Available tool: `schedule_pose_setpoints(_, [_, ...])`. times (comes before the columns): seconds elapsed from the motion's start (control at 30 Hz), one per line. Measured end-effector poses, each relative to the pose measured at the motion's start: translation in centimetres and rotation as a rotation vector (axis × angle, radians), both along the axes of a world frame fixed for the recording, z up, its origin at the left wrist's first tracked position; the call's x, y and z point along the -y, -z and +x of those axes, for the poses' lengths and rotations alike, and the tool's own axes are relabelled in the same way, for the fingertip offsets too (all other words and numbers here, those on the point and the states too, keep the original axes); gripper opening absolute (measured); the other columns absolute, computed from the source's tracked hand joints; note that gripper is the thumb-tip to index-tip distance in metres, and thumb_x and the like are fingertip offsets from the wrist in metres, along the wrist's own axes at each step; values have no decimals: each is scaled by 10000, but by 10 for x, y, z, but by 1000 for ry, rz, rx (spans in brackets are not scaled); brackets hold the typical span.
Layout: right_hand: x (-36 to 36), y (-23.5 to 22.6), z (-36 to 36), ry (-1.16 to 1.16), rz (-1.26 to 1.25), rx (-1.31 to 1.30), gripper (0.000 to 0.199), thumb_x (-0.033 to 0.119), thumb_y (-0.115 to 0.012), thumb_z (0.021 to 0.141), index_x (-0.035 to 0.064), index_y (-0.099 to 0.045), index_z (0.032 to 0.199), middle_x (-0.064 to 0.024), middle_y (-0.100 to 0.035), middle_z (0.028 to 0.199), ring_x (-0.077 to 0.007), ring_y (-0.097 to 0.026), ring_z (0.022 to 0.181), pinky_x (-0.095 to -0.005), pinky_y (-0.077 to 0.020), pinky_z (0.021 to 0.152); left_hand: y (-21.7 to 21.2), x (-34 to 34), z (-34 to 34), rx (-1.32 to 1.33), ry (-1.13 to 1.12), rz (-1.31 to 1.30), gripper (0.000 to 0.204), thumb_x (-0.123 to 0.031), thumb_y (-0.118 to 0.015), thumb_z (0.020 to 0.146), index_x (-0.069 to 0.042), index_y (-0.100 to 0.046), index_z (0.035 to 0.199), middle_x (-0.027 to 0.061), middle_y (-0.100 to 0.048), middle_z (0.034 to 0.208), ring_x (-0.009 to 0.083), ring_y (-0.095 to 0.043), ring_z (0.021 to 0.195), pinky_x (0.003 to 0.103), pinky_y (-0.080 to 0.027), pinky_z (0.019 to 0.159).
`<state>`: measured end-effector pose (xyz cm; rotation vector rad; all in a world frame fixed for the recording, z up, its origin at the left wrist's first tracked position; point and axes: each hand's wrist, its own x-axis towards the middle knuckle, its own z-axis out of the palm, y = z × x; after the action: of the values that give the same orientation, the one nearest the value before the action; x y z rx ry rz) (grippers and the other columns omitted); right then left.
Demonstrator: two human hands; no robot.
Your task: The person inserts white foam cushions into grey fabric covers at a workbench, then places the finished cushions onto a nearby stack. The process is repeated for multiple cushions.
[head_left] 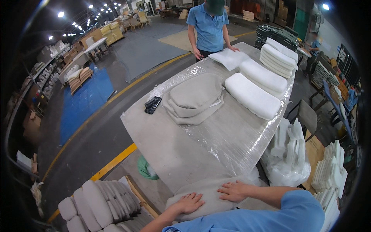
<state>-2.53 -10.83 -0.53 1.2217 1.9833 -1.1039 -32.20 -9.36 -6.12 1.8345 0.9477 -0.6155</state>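
A grey fabric-covered cushion [210, 195] lies at the near edge of the table, right in front of me. My left hand [190, 203] rests flat on its left part, fingers spread. On the cushion's right part my right hand [234, 191] also lies palm down, fingers apart and pointing left. Neither hand grips anything. Farther up the table sits a stack of grey fabric covers [195, 94]. The cushion's near edge is partly hidden by my arms and blue shirt.
The plastic-wrapped table [162, 143] carries stacked white foam pads [253, 94] and a black phone-like object [153, 105]. A co-worker in blue [208, 27] stands at its far end. Grey cushions [96, 205] are stacked at lower left; a bag of white pads [288, 154] stands right.
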Motion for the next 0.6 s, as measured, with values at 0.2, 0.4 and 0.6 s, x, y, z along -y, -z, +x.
schedule_pose_setpoints(0.2, [-2, 8, -2, 52, 29, -13, 756, 674, -316, 1051, 217, -356, 1652, -137, -292, 1722, -338, -255, 1591, -637, -193, 1248, 0, -3, 9, -42, -30, -6, 806, -684, -265, 1054, -194, -229, 1692, 204, -180, 1745, 386, -164, 1614, 531, -128, 1296])
schedule_pose_setpoints(0.4, [1, 19, -5, 78, 71, -17, 764, 691, -340, 1040, 224, -373, 1644, -117, -307, 1719, -326, -258, 1591, -632, -193, 1244, -5, 8, 10, -28, -70, 53, 797, -672, -291, 1055, -194, -235, 1691, 205, -188, 1743, 396, -168, 1612, 530, -128, 1296])
schedule_pose_setpoints(0.6, [9, 42, -5, 186, 256, -112, 681, 646, -451, 1022, 192, -545, 1521, -123, -501, 1578, -331, -400, 1500, -624, -258, 1205, 1, 18, 13, -34, -100, 96, 810, -686, -311, 1044, -194, -257, 1685, 191, -179, 1748, 389, -169, 1612, 539, -118, 1296])
